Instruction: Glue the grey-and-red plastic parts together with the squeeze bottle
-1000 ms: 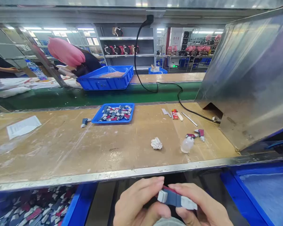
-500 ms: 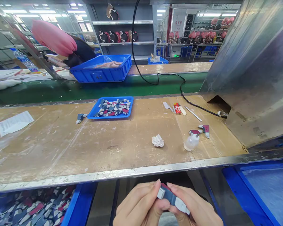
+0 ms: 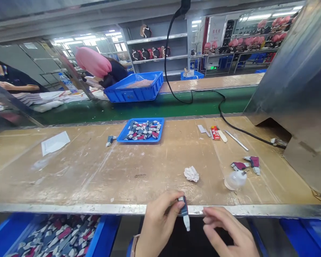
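Note:
Between the thumb and fingers of my left hand (image 3: 160, 219) is a small dark-blue and white molded piece (image 3: 184, 212), its white end pointing down past the table's front edge. My right hand (image 3: 227, 228) is just to the right of it, fingers apart and holding nothing. A crumpled white tissue (image 3: 191, 174) lies on the table beyond my hands. Farther right stands a translucent squeeze bottle (image 3: 234, 180), with two maroon, blue and white pieces (image 3: 253, 164) close behind it.
A blue tray (image 3: 140, 140) of similar pieces sits mid-table, one loose piece (image 3: 110, 140) beside it. Below the edge at left is a blue bin (image 3: 95, 237) full of pieces. A metal panel (image 3: 291, 82) rises at right; a black cable (image 3: 231, 124) crosses the back. Two people work across.
Both hands held the piece below the table edge; now my right hand has let go and moved right. My left hand has raised the piece to the edge. The view has shifted left.

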The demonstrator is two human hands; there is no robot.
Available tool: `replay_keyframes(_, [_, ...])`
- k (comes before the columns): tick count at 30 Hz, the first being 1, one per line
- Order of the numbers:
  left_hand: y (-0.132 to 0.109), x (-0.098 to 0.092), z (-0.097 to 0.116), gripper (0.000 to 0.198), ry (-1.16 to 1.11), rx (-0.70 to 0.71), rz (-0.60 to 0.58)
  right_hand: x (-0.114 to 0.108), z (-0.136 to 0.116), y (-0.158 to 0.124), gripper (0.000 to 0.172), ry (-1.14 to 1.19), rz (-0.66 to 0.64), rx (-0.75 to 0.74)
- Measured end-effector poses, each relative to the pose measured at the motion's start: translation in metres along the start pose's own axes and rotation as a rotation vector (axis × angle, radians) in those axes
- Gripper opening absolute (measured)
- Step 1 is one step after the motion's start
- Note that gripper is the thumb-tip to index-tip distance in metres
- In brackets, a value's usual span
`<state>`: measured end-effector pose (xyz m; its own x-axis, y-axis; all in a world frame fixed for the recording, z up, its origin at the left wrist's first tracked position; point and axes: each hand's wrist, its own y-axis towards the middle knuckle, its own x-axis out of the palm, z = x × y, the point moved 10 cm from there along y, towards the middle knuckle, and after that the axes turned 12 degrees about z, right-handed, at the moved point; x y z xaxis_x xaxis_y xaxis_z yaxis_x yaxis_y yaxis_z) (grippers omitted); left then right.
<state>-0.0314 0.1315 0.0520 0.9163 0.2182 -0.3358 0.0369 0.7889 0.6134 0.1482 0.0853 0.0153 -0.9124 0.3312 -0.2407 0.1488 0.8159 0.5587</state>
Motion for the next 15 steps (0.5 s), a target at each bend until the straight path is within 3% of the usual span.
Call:
replay_keyframes(3, [0.0, 0.009, 0.002, 0.01, -0.055, -0.026, -0.038, 0.003, 0.003, 0.007, 0.032, 0.088, -0.026, 0.1])
replay_keyframes(6, [-0.005, 0.01, 0.006, 0.009, -0.083, -0.059, -0.014, 0.007, -0.021, 0.013, 0.063, 0.073, -0.003, -0.039])
replay_keyframes(9, [-0.012, 0.008, 0.01, 0.013, -0.102, -0.078, -0.007, 0.01, -0.038, 0.007, 0.043, -0.093, 0.1, -0.173])
replay_keyframes(11, [-0.015, 0.007, 0.015, 0.016, -0.112, -0.07, -0.003, 0.013, -0.039, -0.003, 0.029, -0.17, 0.156, -0.168])
replay_keyframes(15, [-0.022, 0.004, 0.026, 0.024, -0.067, -0.042, 0.048, 0.016, -0.036, -0.02, 0.029, -0.246, 0.224, -0.132])
